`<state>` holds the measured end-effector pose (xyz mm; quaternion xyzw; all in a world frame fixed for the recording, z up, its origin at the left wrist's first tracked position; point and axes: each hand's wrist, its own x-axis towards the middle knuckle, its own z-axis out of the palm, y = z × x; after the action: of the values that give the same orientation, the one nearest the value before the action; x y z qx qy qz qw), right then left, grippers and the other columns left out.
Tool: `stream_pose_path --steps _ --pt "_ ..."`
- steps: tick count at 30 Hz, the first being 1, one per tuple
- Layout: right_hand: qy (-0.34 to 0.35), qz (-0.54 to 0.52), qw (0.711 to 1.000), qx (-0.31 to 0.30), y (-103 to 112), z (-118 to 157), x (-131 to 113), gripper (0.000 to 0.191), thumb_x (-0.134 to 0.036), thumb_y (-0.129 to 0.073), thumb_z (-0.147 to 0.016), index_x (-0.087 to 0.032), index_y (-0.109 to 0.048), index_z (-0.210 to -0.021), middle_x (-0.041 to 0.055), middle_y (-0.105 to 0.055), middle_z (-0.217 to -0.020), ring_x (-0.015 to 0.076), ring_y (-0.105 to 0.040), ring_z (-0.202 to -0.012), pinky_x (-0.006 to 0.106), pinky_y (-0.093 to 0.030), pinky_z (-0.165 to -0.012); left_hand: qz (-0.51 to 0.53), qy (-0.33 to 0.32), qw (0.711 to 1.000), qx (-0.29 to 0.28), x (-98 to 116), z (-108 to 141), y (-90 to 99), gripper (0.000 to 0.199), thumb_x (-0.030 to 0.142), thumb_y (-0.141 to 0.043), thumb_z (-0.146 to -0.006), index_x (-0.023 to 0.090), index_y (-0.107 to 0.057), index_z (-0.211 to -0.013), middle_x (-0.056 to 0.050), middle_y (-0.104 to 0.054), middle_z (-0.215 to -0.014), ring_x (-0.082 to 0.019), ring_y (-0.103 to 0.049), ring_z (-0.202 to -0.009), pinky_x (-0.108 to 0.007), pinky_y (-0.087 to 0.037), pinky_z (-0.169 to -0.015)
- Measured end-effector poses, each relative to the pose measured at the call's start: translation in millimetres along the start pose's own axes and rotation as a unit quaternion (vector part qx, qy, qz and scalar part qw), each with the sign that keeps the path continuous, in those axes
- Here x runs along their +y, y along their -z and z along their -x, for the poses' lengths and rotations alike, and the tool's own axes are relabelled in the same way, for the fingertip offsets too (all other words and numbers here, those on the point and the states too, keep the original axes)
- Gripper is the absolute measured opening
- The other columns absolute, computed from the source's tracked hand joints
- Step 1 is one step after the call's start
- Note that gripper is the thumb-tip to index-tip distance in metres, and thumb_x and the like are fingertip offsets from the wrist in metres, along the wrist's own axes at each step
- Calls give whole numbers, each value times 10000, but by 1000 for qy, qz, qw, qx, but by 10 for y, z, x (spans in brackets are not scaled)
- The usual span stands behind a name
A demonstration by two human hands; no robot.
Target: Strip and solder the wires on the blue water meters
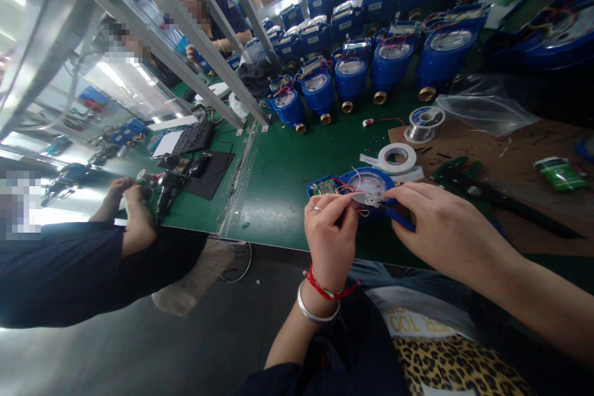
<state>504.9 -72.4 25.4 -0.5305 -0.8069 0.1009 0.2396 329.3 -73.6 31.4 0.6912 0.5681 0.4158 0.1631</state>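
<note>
In my right hand (445, 223) is a pair of small cutting pliers (401, 218) with blue handles, their metal jaws pointing left. My left hand (330, 229) is closed in a pinch right at the tip of the jaws; what lies between its fingers is too small to make out. Just behind both hands, a blue water meter (387, 177) rests on the green bench. Its round dial is partly covered by the pliers and fingers. Thin coloured wires (342, 187) run from a small circuit board (325, 187) on the meter toward my left fingertips.
A roll of white tape (397, 158), a solder spool (424, 124) and green-handled cutters (468, 189) lie beyond my right hand. Several blue meters (351, 74) line the back. At left, a co-worker's hands (132, 192) are near a scanner (171, 189) and keyboard (192, 137).
</note>
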Motion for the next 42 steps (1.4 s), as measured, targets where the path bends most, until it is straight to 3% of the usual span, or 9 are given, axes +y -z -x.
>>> stream_pose_path --steps 10,17,42 --pt "-31 -15 999 29 -7 9 -5 269 -154 -551 -794 -144 -627 -1052 86 -684 -1034 254 -648 -941 394 -525 -843 6 -6 1000 3 -11 -3 -3 139 209 -590 -906 197 -728 -922 -31 -709 -862 -166 -590 -856 -344 -449 -841" --pt "11 5 1000 9 30 7 60 266 -154 -555 -791 -151 -610 -1051 98 -649 -1039 273 -605 -992 435 -493 -913 3 -13 1000 -2 -6 10 9 132 197 -609 -893 197 -720 -966 -34 -710 -904 -170 -598 -901 -351 -452 -886" --pt "15 25 1000 9 23 9 -7 235 -134 -535 -789 -150 -631 -1003 91 -668 -1006 258 -631 -921 393 -517 -815 -12 -16 1000 -8 -36 31 -8 134 189 -586 -902 193 -720 -904 -46 -711 -886 -191 -592 -887 -378 -451 -860"
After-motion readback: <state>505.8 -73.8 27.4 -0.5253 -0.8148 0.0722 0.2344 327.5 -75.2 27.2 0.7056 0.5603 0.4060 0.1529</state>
